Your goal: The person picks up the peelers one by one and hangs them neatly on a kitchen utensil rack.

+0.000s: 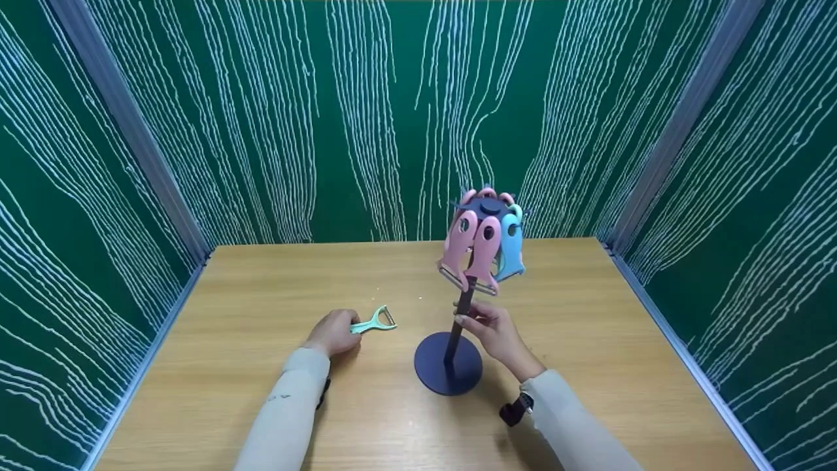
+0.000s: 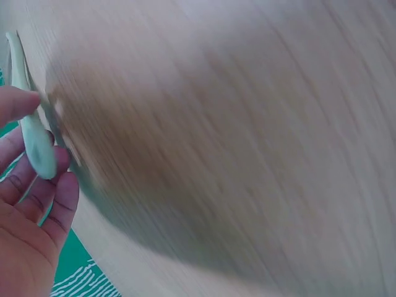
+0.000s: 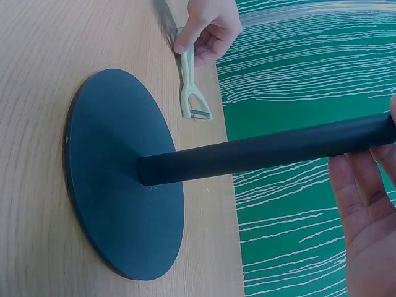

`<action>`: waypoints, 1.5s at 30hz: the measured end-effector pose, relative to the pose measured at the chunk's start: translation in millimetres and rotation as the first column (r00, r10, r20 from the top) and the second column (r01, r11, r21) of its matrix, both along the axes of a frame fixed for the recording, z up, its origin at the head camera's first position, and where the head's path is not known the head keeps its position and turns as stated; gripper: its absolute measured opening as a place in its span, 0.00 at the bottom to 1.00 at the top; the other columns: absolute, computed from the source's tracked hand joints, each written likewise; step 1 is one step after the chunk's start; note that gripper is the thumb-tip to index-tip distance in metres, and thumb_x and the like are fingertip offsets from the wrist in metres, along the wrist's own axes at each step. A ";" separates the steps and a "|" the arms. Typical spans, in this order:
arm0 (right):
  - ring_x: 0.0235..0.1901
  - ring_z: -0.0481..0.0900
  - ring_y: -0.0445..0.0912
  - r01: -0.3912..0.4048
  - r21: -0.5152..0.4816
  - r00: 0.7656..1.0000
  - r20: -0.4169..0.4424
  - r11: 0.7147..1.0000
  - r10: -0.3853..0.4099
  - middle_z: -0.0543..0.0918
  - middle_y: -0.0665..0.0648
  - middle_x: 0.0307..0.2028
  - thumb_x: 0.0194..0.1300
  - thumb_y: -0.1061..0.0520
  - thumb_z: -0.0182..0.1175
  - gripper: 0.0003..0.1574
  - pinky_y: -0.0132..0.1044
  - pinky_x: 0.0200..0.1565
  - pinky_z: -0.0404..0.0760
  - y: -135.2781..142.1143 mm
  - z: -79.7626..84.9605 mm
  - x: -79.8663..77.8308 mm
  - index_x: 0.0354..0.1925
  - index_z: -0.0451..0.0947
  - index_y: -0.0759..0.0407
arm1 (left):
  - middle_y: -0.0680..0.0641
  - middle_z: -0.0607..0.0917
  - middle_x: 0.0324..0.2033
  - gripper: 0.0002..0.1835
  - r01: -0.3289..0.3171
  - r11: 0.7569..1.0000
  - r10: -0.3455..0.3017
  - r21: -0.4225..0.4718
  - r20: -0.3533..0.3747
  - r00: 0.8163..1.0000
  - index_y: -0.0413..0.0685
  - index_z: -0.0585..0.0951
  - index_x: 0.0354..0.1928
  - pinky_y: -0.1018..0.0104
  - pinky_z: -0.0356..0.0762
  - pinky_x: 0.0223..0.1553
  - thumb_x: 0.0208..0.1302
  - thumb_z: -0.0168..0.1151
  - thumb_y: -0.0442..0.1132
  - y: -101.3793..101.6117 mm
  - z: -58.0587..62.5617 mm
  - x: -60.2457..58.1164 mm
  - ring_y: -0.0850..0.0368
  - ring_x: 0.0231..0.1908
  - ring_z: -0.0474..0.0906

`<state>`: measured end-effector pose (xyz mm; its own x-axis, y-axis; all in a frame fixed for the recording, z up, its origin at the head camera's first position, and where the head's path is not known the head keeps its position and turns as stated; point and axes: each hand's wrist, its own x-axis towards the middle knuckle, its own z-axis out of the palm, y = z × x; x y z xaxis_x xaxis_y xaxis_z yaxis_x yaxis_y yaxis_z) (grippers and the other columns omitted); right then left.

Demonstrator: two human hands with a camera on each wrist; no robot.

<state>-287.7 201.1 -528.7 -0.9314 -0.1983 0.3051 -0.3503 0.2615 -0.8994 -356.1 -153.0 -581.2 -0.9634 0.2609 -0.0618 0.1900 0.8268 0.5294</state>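
Note:
In the head view my left hand point(image 1: 335, 332) pinches the handle of a mint-green peeler point(image 1: 374, 324) low over the table, its blade end pointing right. The left wrist view shows the thumb on top of the peeler handle point(image 2: 36, 142) and fingers beneath. My right hand point(image 1: 494, 327) holds the dark post of a display stand point(image 1: 465, 297), thumb and fingers around it. The stand's round base point(image 3: 117, 185) rests on the table. Around its top hang several pink peelers point(image 1: 484, 252) and a blue peeler point(image 1: 512, 245); those at the back are partly hidden.
The wooden table point(image 1: 274, 281) ends at a green wall point(image 1: 261, 131) with white wavy lines. Grey frame posts point(image 1: 131, 111) stand at both back corners. Small white specks point(image 1: 420, 298) lie near the table's middle. A dark band point(image 1: 516, 411) is on the right wrist.

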 end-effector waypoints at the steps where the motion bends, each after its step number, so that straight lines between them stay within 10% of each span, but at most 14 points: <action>1: 0.43 0.86 0.40 0.000 -0.001 1.000 0.008 1.000 0.000 0.90 0.71 0.47 0.75 0.68 0.65 0.17 0.27 0.50 0.86 0.1 -0.1 -0.3 0.59 0.85 0.73 | 0.50 0.84 0.34 0.04 -0.001 1.000 0.001 0.013 0.006 1.000 0.44 0.86 0.40 0.56 0.76 0.42 0.65 0.68 0.30 0.0 0.6 -0.1 0.53 0.34 0.75; 12: 0.44 0.86 0.43 0.023 0.011 0.999 0.029 1.000 -0.023 0.90 0.67 0.47 0.76 0.67 0.65 0.17 0.29 0.51 0.87 -0.4 0.2 1.1 0.59 0.86 0.70 | 0.47 0.89 0.43 0.06 -0.050 0.965 0.057 0.256 -0.021 0.998 0.44 0.89 0.45 0.53 0.82 0.52 0.68 0.74 0.35 5.4 1.7 0.4 0.53 0.42 0.80; 31: 0.45 0.87 0.43 0.025 0.004 0.998 0.052 1.000 -0.025 0.90 0.70 0.49 0.76 0.66 0.65 0.17 0.28 0.52 0.86 0.6 -2.2 -0.7 0.60 0.86 0.69 | 0.48 0.85 0.36 0.06 -0.107 0.754 0.128 0.648 0.015 0.992 0.39 0.87 0.42 0.70 0.79 0.40 0.66 0.76 0.30 29.0 29.3 4.7 0.56 0.39 0.78; 45: 0.47 0.87 0.43 0.020 0.008 0.999 0.027 1.000 -0.020 0.90 0.69 0.50 0.76 0.68 0.65 0.17 0.27 0.51 0.86 -0.7 0.2 1.0 0.61 0.86 0.69 | 0.43 0.92 0.49 0.07 -0.020 0.721 0.082 0.693 -0.056 0.995 0.46 0.91 0.48 0.54 0.87 0.60 0.71 0.75 0.37 45.6 72.8 9.7 0.53 0.51 0.88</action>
